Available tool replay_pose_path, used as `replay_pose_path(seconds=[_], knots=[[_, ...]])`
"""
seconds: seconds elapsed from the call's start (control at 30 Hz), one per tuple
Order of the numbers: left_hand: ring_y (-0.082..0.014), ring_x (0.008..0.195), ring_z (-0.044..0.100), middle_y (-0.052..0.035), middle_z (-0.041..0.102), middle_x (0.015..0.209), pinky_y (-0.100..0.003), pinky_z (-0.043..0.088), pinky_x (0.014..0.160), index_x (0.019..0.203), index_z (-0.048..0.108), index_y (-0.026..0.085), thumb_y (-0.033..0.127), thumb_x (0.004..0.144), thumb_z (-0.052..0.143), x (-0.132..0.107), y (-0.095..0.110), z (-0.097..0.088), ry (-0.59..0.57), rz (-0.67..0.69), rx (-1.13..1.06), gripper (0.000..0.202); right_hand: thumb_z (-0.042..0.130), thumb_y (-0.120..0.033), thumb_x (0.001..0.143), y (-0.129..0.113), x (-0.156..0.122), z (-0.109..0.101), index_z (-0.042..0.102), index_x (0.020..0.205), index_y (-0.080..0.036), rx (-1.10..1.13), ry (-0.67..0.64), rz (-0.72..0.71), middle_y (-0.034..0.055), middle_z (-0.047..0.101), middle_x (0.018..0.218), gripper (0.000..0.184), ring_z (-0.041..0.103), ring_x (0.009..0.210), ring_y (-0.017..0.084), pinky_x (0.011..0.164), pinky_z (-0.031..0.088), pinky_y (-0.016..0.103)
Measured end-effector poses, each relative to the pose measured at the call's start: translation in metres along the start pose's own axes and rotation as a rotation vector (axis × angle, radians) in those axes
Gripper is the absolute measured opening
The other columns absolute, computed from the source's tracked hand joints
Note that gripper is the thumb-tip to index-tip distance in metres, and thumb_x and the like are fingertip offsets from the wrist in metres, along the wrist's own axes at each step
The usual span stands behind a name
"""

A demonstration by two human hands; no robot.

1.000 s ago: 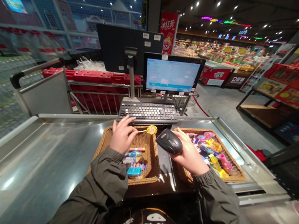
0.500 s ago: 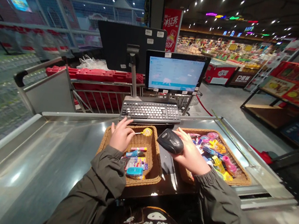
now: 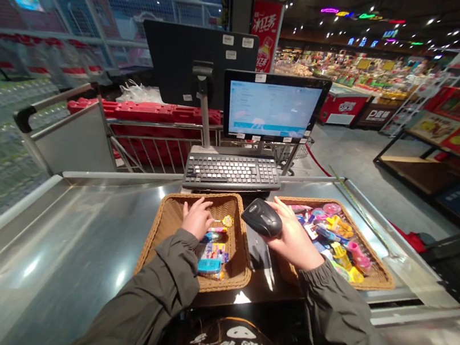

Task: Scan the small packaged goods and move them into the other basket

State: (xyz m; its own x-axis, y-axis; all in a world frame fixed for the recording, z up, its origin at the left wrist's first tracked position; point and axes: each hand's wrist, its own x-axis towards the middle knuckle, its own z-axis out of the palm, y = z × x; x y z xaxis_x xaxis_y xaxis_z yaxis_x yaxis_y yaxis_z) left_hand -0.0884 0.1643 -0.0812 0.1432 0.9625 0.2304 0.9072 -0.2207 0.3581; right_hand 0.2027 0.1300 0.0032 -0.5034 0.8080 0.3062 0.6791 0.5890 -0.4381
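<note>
My left hand (image 3: 198,217) reaches into the left wicker basket (image 3: 247,256) with its fingers apart. Just beside its thumb side lies a yellow-wrapped lollipop (image 3: 228,220), its stick pointing toward the hand. Below the lollipop, the same basket holds a small colourful packet (image 3: 216,250) and a light-blue item (image 3: 209,265), with other small things partly hidden by my hand and sleeve. My right hand (image 3: 295,240) is wrapped round a black handheld barcode scanner (image 3: 263,216), held between the two baskets. The right wicker basket (image 3: 378,280) contains several bright plastic toys, among them a pink one (image 3: 358,256).
A black keyboard (image 3: 233,171) lies behind the baskets, below a lit monitor (image 3: 271,109). A second screen (image 3: 177,64) faces away. The metal counter (image 3: 87,232) extends left. A cart (image 3: 156,147) with red crates stands beyond it.
My left hand has moved down and slightly right into the basket, and its fingers have come away from the lollipop, which now lies lower. The scanner stays in my right hand, almost still.
</note>
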Motion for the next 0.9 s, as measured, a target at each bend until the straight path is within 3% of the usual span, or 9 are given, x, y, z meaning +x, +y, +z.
replay_pose_path(seconds=[0.17, 0.37, 0.57, 0.67, 0.9], knots=[[-0.0324, 0.135, 0.043, -0.0050, 0.065, 0.128, -0.071, 0.012, 0.111, 0.059, 0.064, 0.022, 0.021, 0.078, 0.060, 0.003, 0.003, 0.009, -0.033, 0.011, 0.013, 0.020, 0.063, -0.024, 0.077, 0.003, 0.002, 0.002, 0.054, 0.129, -0.022, 0.011, 0.019, 0.031, 0.0122, 0.053, 0.138, 0.053, 0.035, 0.140, 0.037, 0.113, 0.025, 0.066], [-0.0292, 0.136, 0.041, -0.0024, 0.064, 0.131, -0.069, 0.012, 0.114, 0.067, 0.068, 0.023, 0.022, 0.082, 0.055, 0.000, 0.006, 0.032, -0.226, -0.066, 0.116, 0.020, 0.063, -0.026, 0.078, 0.010, 0.001, 0.007, 0.055, 0.129, -0.022, 0.012, 0.019, 0.014, 0.0127, 0.053, 0.137, 0.052, 0.039, 0.138, 0.035, 0.114, 0.028, 0.061], [-0.0287, 0.134, 0.043, -0.0054, 0.064, 0.130, -0.066, 0.011, 0.114, 0.087, 0.072, 0.024, 0.020, 0.082, 0.055, -0.006, 0.009, 0.053, -0.368, -0.038, 0.156, 0.019, 0.063, -0.025, 0.078, 0.012, 0.000, 0.006, 0.053, 0.130, -0.022, 0.011, 0.019, 0.019, 0.0123, 0.053, 0.138, 0.053, 0.038, 0.138, 0.035, 0.114, 0.027, 0.063], [-0.0297, 0.133, 0.044, -0.0065, 0.065, 0.128, -0.068, 0.011, 0.113, 0.092, 0.073, 0.024, 0.022, 0.080, 0.058, -0.010, 0.012, 0.058, -0.452, -0.015, 0.178, 0.019, 0.063, -0.024, 0.077, 0.009, -0.003, 0.003, 0.053, 0.130, -0.022, 0.027, 0.045, 0.028, 0.0121, 0.053, 0.137, 0.053, 0.035, 0.140, 0.036, 0.113, 0.027, 0.064], [-0.0332, 0.132, 0.043, -0.0064, 0.064, 0.127, -0.069, 0.012, 0.110, 0.081, 0.073, 0.025, 0.039, 0.074, 0.069, -0.017, 0.022, 0.056, -0.668, 0.113, 0.213, 0.016, 0.065, -0.019, 0.073, 0.005, -0.012, -0.006, 0.057, 0.123, -0.021, 0.034, 0.076, 0.052, 0.0122, 0.054, 0.136, 0.050, 0.034, 0.140, 0.038, 0.112, 0.028, 0.065]])
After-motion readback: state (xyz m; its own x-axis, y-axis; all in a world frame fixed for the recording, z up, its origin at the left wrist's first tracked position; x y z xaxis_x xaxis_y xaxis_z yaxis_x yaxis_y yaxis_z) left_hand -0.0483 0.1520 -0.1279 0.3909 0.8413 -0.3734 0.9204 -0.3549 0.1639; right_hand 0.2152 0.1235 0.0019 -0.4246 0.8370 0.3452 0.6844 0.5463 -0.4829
